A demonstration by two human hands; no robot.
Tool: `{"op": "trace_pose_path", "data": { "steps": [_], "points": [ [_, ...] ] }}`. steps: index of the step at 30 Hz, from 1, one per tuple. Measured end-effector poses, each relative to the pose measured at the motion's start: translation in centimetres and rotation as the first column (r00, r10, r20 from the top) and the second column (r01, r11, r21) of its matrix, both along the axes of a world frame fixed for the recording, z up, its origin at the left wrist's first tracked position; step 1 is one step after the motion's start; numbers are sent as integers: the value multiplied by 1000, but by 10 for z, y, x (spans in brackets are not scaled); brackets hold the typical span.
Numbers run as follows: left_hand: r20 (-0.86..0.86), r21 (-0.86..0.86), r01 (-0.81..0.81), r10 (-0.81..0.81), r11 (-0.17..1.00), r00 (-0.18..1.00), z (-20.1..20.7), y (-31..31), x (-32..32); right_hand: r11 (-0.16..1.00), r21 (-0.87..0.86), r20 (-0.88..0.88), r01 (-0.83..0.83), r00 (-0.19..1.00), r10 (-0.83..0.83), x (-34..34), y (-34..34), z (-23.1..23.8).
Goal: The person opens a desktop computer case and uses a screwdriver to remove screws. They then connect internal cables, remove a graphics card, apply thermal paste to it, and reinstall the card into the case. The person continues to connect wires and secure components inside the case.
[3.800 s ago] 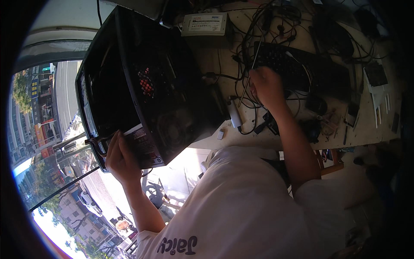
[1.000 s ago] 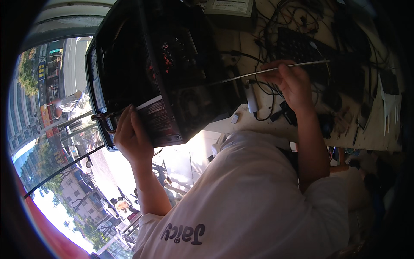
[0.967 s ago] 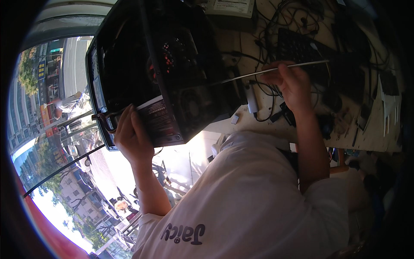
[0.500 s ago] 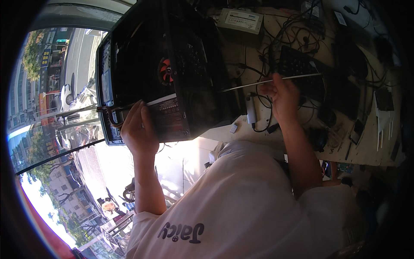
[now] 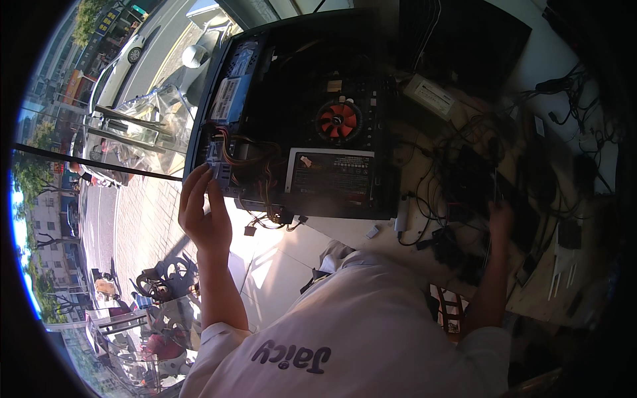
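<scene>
An open black computer case (image 5: 298, 119) lies on its side at the left end of the desk (image 5: 531, 292), its inside facing up; in its middle sits a red fan (image 5: 339, 120), and nearer the person a black power supply box (image 5: 332, 178) with a white-edged label; a bundle of coloured wires (image 5: 255, 162) runs from the left part of the case toward its near edge, and a few loose plugs (image 5: 272, 222) hang over that edge.

The left hand (image 5: 204, 215) is at the near left corner of the case; its fingers are stretched up and loosely curled against a small blue part (image 5: 219, 159) there, touching it; whether they grip it cannot be told.

The right hand (image 5: 501, 215) is well to the right, over a dark tangle of cables (image 5: 464, 172) on the desk; it is in shadow; its fingers seem closed around something thin, but what it holds cannot be told.

A white box (image 5: 432, 97) lies far on the desk just right of the case; a small white plug (image 5: 402, 219) lies near the case's right corner; the person's white shirt (image 5: 345, 331) fills the near middle; through the window (image 5: 119, 166) at left a street with parked cars (image 5: 126, 56) shows far below.
</scene>
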State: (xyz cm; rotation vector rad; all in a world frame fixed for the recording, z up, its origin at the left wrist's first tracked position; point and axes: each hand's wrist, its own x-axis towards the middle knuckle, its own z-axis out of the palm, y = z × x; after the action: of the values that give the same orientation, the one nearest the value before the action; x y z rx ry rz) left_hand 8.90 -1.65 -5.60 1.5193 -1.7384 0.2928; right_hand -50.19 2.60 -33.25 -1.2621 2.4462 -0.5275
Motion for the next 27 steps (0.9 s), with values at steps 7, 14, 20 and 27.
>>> {"op": "trace_pose_path", "data": {
  "steps": [7,14,20,27],
  "points": [
    [-107,34,46,-42,998,993,-2,-21,48,985,-175,-58,4,998,-14,44,4,90],
    [-20,278,388,-399,879,917,17,-73,73,941,-335,252,-54,957,145,178,-13,210],
    [-92,524,495,-532,693,842,32,-111,83,708,-506,21,-493,813,581,292,-36,281],
    [5,354,551,-591,755,807,41,-108,96,331,-556,-158,-763,488,859,374,-60,275]
  ]
}}
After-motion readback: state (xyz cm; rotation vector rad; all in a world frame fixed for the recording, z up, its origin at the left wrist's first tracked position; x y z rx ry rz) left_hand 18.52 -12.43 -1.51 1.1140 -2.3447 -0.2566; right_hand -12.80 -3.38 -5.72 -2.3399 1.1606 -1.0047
